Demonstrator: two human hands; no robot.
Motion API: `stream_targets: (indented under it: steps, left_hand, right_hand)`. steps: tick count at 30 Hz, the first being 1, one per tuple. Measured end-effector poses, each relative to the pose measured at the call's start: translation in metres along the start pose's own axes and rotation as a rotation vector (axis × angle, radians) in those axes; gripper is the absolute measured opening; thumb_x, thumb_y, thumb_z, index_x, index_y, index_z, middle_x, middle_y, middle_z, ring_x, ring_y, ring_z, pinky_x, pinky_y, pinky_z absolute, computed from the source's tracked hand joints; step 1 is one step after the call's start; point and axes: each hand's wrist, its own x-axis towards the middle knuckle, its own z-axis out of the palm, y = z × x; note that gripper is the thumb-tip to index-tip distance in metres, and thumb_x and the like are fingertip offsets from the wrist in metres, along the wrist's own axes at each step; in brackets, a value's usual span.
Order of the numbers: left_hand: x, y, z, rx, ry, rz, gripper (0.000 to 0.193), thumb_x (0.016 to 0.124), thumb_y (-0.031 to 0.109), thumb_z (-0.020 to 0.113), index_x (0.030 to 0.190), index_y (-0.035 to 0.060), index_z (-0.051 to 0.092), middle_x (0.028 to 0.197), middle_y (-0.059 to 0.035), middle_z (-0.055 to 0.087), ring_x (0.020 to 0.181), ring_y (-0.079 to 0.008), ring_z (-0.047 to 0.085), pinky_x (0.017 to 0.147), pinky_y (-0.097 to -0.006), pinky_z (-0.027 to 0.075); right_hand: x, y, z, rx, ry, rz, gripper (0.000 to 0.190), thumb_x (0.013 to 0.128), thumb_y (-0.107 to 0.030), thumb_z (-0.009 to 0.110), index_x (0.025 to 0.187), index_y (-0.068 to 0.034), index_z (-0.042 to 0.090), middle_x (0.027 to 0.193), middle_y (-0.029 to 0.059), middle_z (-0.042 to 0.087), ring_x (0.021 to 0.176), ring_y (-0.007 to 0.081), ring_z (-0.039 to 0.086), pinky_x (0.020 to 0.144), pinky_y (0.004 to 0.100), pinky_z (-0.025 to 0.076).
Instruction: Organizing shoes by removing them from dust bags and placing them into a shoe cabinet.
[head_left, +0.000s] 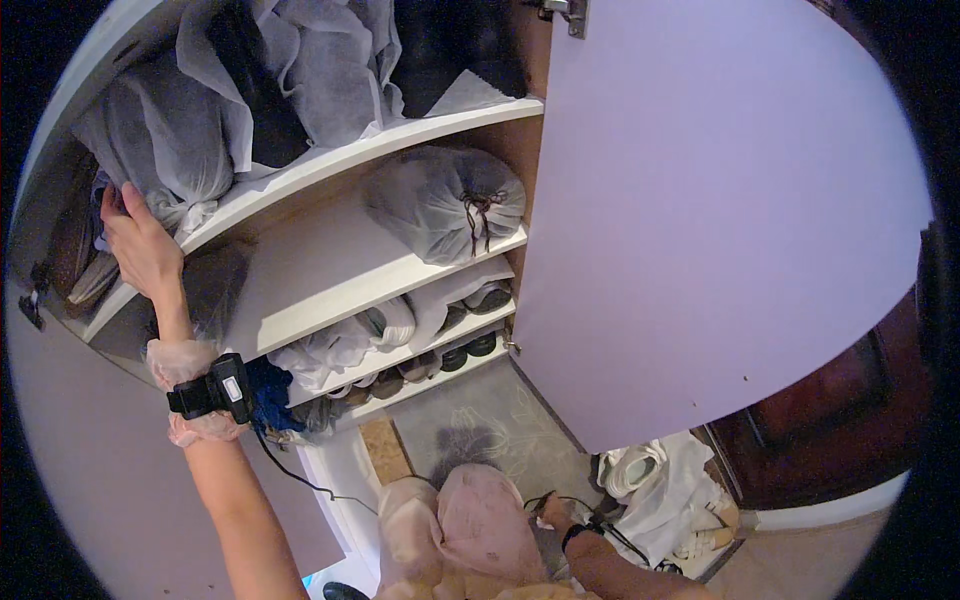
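Observation:
My left hand (142, 244) reaches up to the upper shelf (352, 154) of a shoe cabinet, between a tied white fabric bag (176, 135) and footwear (94, 277) at the far left. Its fingertips are partly hidden, so a grip cannot be made out. Low at the right, beside my knees, my right hand (555, 512) is near a dark cord (574, 501), with a small white scrap at its fingers; whether it holds them is unclear. On the shelf below, a translucent drawstring bag (450, 202) lies at the right end.
An open cabinet door (697, 210) spans the right side. Shoes (390, 379) and white wrappings fill the lower shelves. White shoes (634, 469) and tan-and-white shoes (709, 532) lie on the floor by a dark red door (832, 405). A cable (292, 476) trails from my left wrist.

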Motion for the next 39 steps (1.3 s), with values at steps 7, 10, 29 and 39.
stream_targets:
  steps: [7,10,29,39]
  left_hand:
    - [-0.001,-0.002,0.003,-0.026,-0.016,-0.033,0.065,0.097,0.055,0.030,0.133,0.0038,0.046,0.127,-0.0214,0.056,0.119,-0.0386,0.050,0.096,-0.0443,0.038]
    - [0.000,-0.001,0.004,-0.028,-0.052,-0.073,0.066,0.097,0.057,0.029,0.133,0.0042,0.046,0.126,-0.0212,0.056,0.119,-0.0388,0.050,0.096,-0.0440,0.038]
    - [-0.001,-0.016,0.015,-0.169,0.091,0.032,0.057,0.101,0.046,0.031,0.132,0.0010,0.045,0.131,-0.0208,0.052,0.121,-0.0342,0.049,0.102,-0.0371,0.034]
    - [-0.004,-0.059,0.015,-0.402,0.003,0.205,0.061,0.102,0.042,0.036,0.139,-0.0060,0.031,0.137,-0.0210,0.043,0.127,-0.0270,0.042,0.110,-0.0378,0.029]
  right_hand:
    - [0.010,-0.006,-0.007,-0.028,-0.042,0.005,0.039,0.078,-0.031,0.067,0.106,-0.004,0.062,0.085,0.0211,0.067,0.081,0.0383,0.066,0.071,0.0465,0.052]
    - [0.014,-0.002,-0.008,-0.040,-0.055,0.010,0.040,0.078,-0.031,0.067,0.107,-0.005,0.061,0.085,0.0209,0.067,0.081,0.0383,0.066,0.071,0.0467,0.052]
    - [0.029,-0.008,-0.014,-0.083,-0.048,0.097,0.045,0.078,-0.030,0.065,0.115,-0.006,0.054,0.083,0.0200,0.067,0.079,0.0381,0.066,0.071,0.0477,0.052]
    - [0.032,-0.022,-0.030,-0.081,-0.039,0.150,0.048,0.079,-0.030,0.064,0.119,-0.007,0.051,0.083,0.0195,0.067,0.079,0.0379,0.066,0.071,0.0483,0.052]
